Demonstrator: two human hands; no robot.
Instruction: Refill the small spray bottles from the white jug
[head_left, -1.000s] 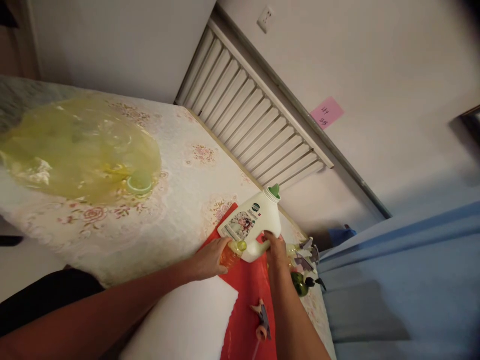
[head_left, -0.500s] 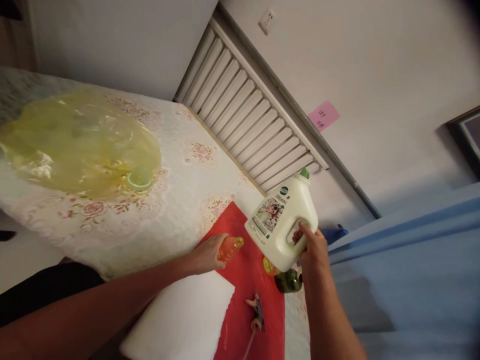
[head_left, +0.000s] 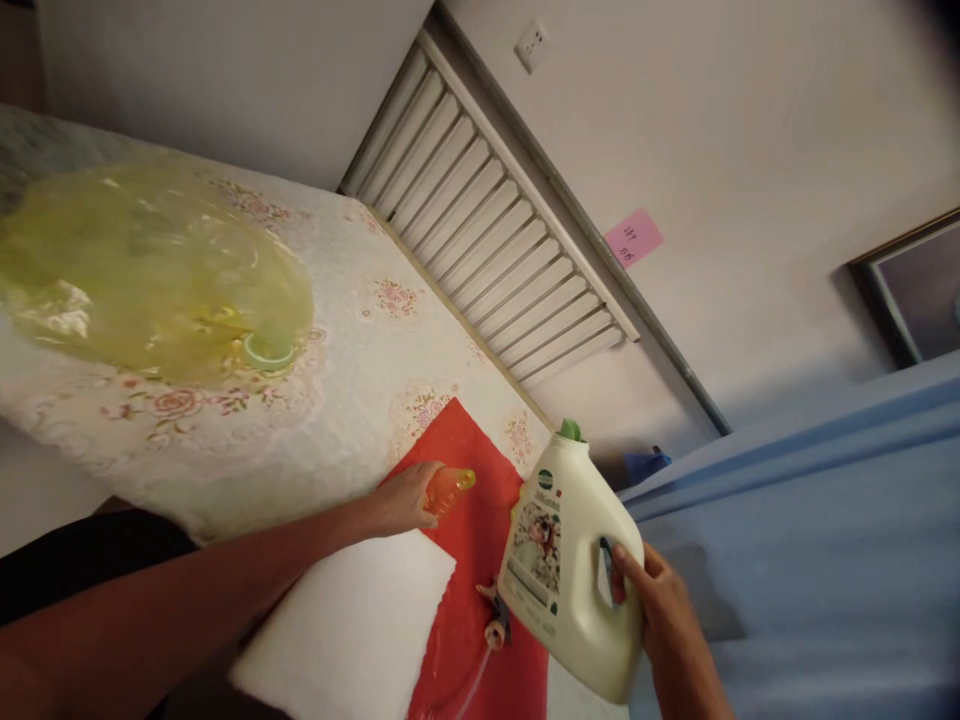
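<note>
My right hand [head_left: 667,590] grips the handle of a large cream detergent jug [head_left: 574,570] with a green cap, held up over the right edge of the red mat. Wrapped round a small clear bottle of orange liquid with a yellow cap [head_left: 448,490] is my left hand [head_left: 409,500]; the bottle lies tilted over the mat's far part. A spray trigger head [head_left: 493,625] with a thin tube rests on the red mat [head_left: 480,540], partly behind the jug. A sliver of something yellow shows at the jug's left side.
An inflated yellow plastic bag [head_left: 150,270] with a pale green ring lies on the flowered tablecloth [head_left: 345,370]. A white sheet [head_left: 360,620] overlaps the mat's near left. Beyond the table stand a white radiator [head_left: 487,220] and, to the right, a blue curtain [head_left: 810,530].
My right hand has brought the jug down and nearer, so it now covers the dark green and yellow items on the mat. My left hand still holds the orange bottle in place.
</note>
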